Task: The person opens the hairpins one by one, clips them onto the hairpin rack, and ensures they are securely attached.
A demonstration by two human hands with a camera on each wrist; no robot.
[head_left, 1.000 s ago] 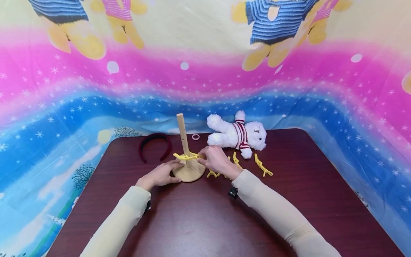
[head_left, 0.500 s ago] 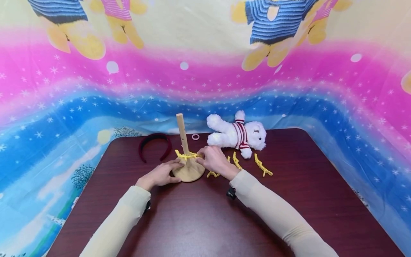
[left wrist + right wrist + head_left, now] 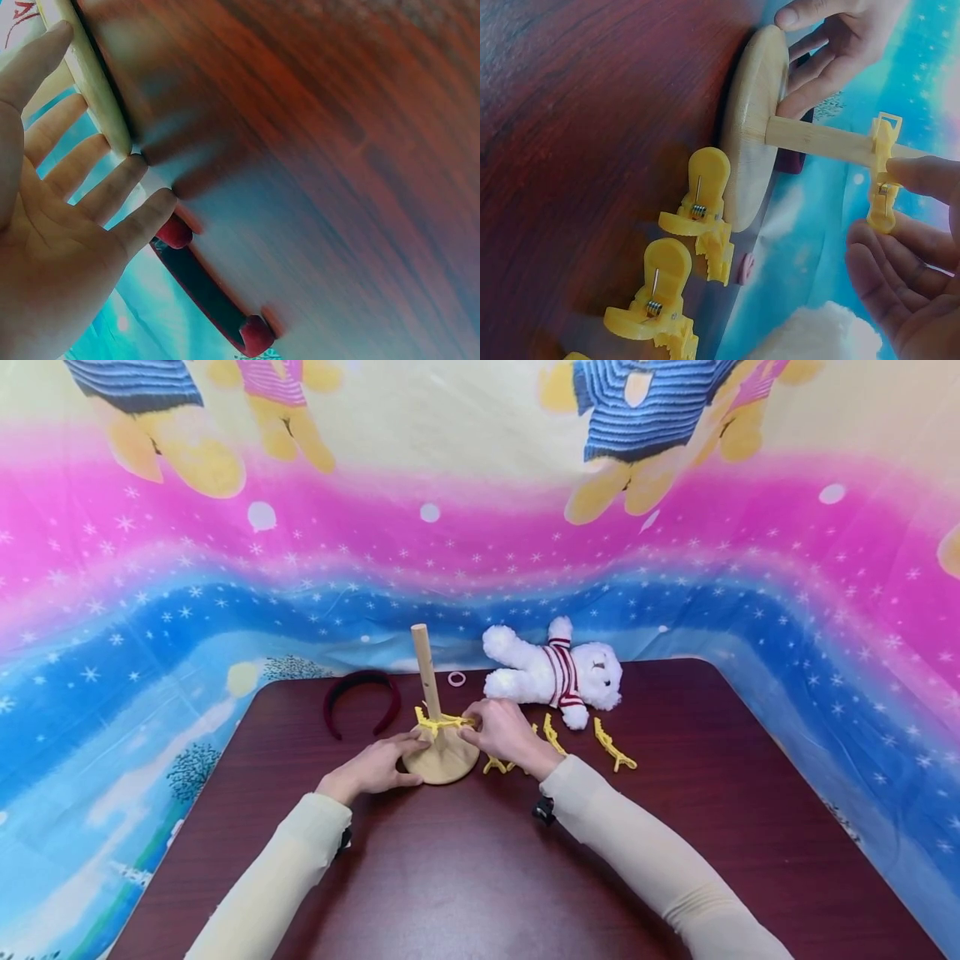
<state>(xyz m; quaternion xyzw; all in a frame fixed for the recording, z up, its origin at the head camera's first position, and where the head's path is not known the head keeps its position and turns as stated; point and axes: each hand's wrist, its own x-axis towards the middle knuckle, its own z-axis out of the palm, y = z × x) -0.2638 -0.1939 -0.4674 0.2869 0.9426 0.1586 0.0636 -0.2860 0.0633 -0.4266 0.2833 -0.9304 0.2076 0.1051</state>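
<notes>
A wooden post (image 3: 425,672) rises from a round wooden base (image 3: 442,764) on the table. My left hand (image 3: 375,767) rests its fingers and thumb against the left edge of that base, also visible in the left wrist view (image 3: 67,187). My right hand (image 3: 506,735) pinches a yellow clip (image 3: 883,161) between thumb and fingers; the clip lies across the post above the base. Another yellow clip piece (image 3: 429,723) shows at the post in the head view. More yellow clips (image 3: 707,176) lie on the table beside the base, partly hidden by my right hand in the head view.
A dark red headband (image 3: 330,706) lies left behind the base, and a small pink ring (image 3: 457,679) behind the post. A white plush bear (image 3: 525,683) in a striped shirt lies at the table's back. One yellow clip (image 3: 613,747) lies farther right. Patterned cloth surrounds the table.
The yellow clip's left end at the post has swung upward and slightly right. My right hand still pinches at the same place, nearly unmoved, and my left hand stays at the base.
</notes>
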